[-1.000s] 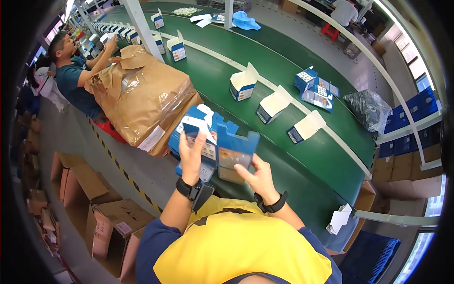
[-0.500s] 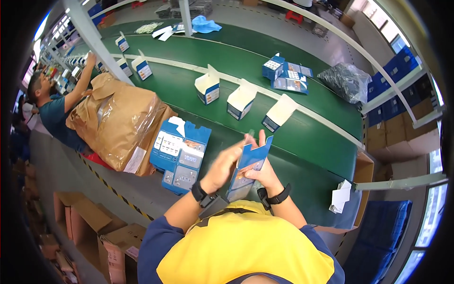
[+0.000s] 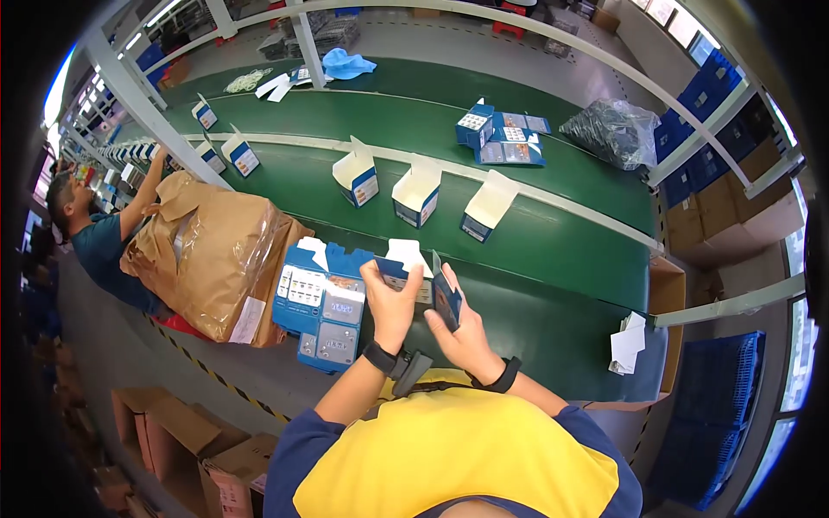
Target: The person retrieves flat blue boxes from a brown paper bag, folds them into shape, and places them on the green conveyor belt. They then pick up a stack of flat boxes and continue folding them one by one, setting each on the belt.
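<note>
Between my hands is a blue printed folding carton (image 3: 446, 302), partly unfolded, with a white inner flap (image 3: 408, 256) standing out at its far end. My left hand (image 3: 393, 306) is closed on the carton's left side, thumb along the edge. On the opposite side, my right hand (image 3: 462, 332) grips a blue panel between thumb and fingers. Just left of my hands lies a stack of flat blue cartons (image 3: 321, 306). Beyond them, a white-lined open box (image 3: 418, 192) stands upright on the green conveyor belt (image 3: 561, 220), with similar boxes on either side.
A large brown paper-wrapped bundle (image 3: 207, 259) sits at the left, with a co-worker (image 3: 104, 229) reaching beyond it. White paper slips (image 3: 628, 344) lie near the belt's right end. Flattened cartons (image 3: 509, 142) and a black plastic bag (image 3: 611, 134) rest farther back. A metal rail (image 3: 730, 300) crosses at right.
The carton has gone from a flat, upright piece to an opened-out shape with its white flap showing. My hands have moved apart to its two sides, and the view has shifted slightly.
</note>
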`<state>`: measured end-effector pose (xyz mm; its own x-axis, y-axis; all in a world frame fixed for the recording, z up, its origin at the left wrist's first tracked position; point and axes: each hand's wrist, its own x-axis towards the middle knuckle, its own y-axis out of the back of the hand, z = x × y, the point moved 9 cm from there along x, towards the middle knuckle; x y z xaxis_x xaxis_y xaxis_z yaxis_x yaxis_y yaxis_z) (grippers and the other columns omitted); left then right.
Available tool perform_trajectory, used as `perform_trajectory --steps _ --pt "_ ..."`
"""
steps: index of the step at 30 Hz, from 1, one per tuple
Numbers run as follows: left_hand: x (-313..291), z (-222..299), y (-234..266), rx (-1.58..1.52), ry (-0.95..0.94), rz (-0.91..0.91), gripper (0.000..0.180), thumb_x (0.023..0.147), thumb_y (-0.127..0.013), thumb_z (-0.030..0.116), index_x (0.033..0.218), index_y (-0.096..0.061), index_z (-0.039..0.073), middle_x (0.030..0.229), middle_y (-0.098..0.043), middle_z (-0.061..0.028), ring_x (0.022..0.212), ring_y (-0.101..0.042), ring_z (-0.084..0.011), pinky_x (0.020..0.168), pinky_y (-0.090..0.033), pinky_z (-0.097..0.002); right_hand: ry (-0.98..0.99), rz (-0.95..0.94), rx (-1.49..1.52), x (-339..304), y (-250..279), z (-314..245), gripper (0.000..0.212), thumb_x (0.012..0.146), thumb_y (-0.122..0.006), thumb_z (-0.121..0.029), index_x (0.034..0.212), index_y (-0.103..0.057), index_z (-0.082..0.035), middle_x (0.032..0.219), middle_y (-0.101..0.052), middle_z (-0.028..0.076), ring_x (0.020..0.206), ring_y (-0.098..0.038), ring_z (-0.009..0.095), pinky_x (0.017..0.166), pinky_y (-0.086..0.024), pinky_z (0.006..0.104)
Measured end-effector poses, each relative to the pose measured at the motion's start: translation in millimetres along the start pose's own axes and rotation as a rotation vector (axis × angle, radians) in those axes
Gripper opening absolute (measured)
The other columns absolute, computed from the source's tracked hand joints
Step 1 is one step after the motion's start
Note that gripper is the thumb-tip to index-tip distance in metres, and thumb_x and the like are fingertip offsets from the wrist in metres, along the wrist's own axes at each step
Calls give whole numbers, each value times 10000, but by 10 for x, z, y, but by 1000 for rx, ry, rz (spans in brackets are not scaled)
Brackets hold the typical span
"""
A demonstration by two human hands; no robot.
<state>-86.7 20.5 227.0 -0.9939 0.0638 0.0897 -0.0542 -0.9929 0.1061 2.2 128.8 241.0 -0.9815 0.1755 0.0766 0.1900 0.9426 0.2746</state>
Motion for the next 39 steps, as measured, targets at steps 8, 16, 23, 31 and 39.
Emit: perform_trajectory --steps 8,16,23,31,39 --pt "27 -189 -37 -432 199 -351 411 806 -617 118 1123 -380 6 1027 -526 -84 919 -539 -155 816 -435 -280 -36 -259 439 114 46 32 1028 698 -748 -215 1432 -37 -101 1397 -289 173 1275 -318 232 1031 -253 326" --pt "-603 117 -573 -1064 466 -761 569 860 -572 150 1332 -283 15 1208 -486 -75 1092 -485 -163 903 -403 -285 29 25 484 367 358 411 1317 539 -839 -404 1418 109 -150 1403 -179 233 1282 -275 289 1029 -261 358" --pt "-781 16 -698 -360 226 -1083 622 849 -593 164 1360 -272 14 1286 -451 -92 1149 -446 -162 951 -368 -294 105 280 469 307 491 272 1340 520 -836 -454 1416 109 -140 1398 -194 220 1255 -312 301 1020 -274 375" --pt "-329 292 -329 0 -106 -829 851 706 -704 90 1394 -205 59 1325 -388 -156 1184 -440 -246 956 -378 -340 73 214 462 198 680 -16 1267 549 -831 -416 1428 28 -110 1378 -276 160 1237 -346 261 1027 -259 362" --pt "-242 735 -126 228 -744 -519 1021 585 -768 80 1407 -171 191 1340 -313 -191 1167 -421 -387 908 -432 -382 95 -84 520 149 467 -285 1066 631 -808 -249 1428 -116 -93 1400 -281 135 1272 -310 232 1040 -240 359"
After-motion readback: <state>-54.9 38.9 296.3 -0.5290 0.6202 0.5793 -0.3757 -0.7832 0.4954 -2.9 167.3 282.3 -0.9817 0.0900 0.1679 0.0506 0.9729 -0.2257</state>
